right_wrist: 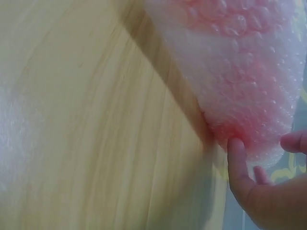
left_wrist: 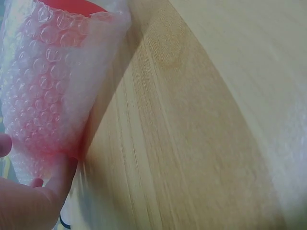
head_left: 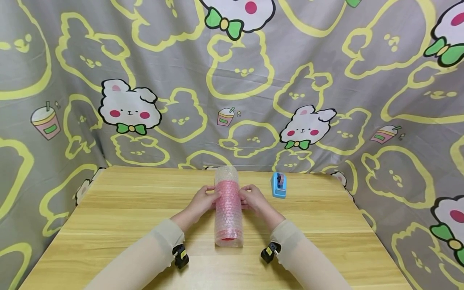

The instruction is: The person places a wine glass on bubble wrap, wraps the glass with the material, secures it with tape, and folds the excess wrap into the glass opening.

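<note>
A long roll of bubble wrap (head_left: 228, 219) with something red or pink inside lies on the table, pointing away from me. My left hand (head_left: 203, 200) grips its left side near the far half, thumb toward the top. On the opposite side my right hand (head_left: 254, 198) holds it the same way. In the left wrist view, a red edge shows inside the near end of the bubble-wrapped roll (left_wrist: 48, 81), and a finger presses its side. The right wrist view shows fingers of the right hand (right_wrist: 264, 199) against the wrap (right_wrist: 235, 72). What is wrapped cannot be made out.
A blue tape dispenser (head_left: 279, 186) stands to the right of the roll, near the back edge of the wooden table (head_left: 145, 201). A grey patterned curtain (head_left: 188, 72) hangs behind and along both sides. Small black cameras (head_left: 180, 256) sit on both wrists.
</note>
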A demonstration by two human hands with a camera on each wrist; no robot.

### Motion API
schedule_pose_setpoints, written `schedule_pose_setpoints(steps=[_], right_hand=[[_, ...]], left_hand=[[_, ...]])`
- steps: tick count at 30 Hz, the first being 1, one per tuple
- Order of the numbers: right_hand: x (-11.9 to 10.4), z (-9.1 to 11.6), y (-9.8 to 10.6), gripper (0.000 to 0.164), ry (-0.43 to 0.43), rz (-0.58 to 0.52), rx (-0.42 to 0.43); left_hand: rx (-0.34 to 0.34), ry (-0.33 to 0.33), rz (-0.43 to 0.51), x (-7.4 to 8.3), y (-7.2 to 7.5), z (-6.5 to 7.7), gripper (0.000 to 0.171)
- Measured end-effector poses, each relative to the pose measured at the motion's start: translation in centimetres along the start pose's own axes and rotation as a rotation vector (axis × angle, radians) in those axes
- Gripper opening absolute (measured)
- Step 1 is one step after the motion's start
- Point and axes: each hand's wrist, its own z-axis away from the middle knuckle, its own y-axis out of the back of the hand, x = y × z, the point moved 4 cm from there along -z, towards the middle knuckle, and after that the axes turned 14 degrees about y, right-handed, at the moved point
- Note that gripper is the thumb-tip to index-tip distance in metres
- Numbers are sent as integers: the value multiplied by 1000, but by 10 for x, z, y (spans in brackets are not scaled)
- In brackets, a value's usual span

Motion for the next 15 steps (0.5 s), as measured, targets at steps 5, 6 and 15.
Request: schedule_pose_setpoints(steps=[5,6,15], right_hand=[[-2,1,0,20,28,28,-5],[-2,1,0,17,32,36,-6],[-9,4,-3,7,60,94,-1]], left_hand=[[0,11,-24,1,0,1,50],[-4,6,-26,1,0,2,50],[-19,-20,-13,3,0,3,46]])
